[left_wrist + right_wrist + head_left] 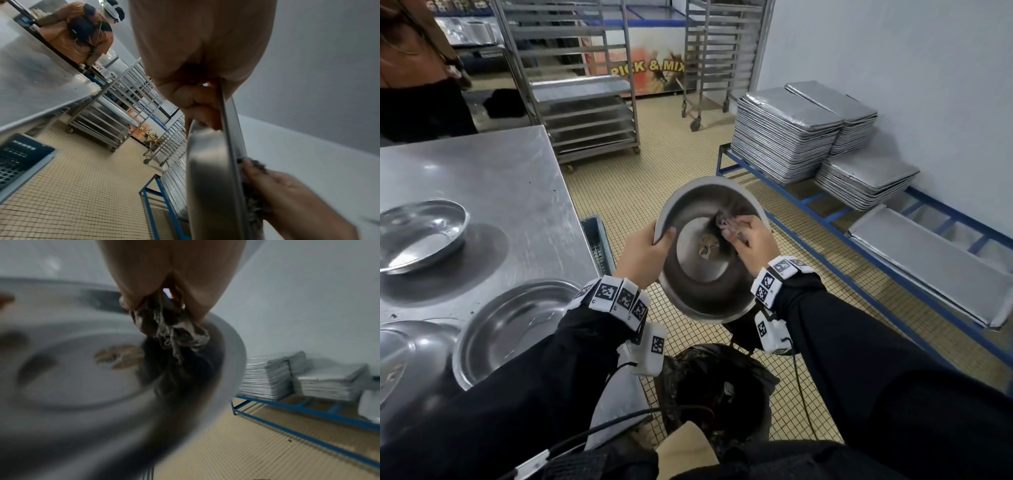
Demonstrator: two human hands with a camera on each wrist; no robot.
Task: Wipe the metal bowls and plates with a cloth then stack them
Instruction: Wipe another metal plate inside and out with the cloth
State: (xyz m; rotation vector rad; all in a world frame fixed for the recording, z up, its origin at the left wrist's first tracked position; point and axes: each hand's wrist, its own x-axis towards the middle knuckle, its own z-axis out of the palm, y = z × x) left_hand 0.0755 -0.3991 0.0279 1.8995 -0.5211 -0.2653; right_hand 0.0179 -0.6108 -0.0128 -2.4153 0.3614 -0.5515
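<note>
Wiping station: steel table (510, 178), standing at its right edge so cleaned pieces can go down with a short reach to the left.
Tray stacks: baking trays (784, 137) piled on a blue frame (808, 202) by the wall, well apart from the work and likely no part of it.
Bin: black-lined bin (719, 387) on the floor directly below the held bowl, probably so loosened scraps drop into it and not onto the table.
Held bowl: metal bowl (709, 253) raised off the table beyond its right edge, tilted with the open side toward the face, giving the cloth a clear path and a view of the brown residue on the bottom.
Waiting pieces: shallow metal plate (517, 322) at the near right corner of the table, a second dish (421, 233) near the left edge, another partly cut off at the near left; none stacked yet, so stacking looks far off.
Left hand: left hand (643, 253) clamping the bowl's left rim, thumb inside, fingers curled behind, bracing it against the rubbing.
Right hand: right hand (750, 240) inside the bowl on its right wall, fingers pinching the cloth.
Cloth: dark ragged cloth (170, 327) bunched small to press hard on the metal.
</note>
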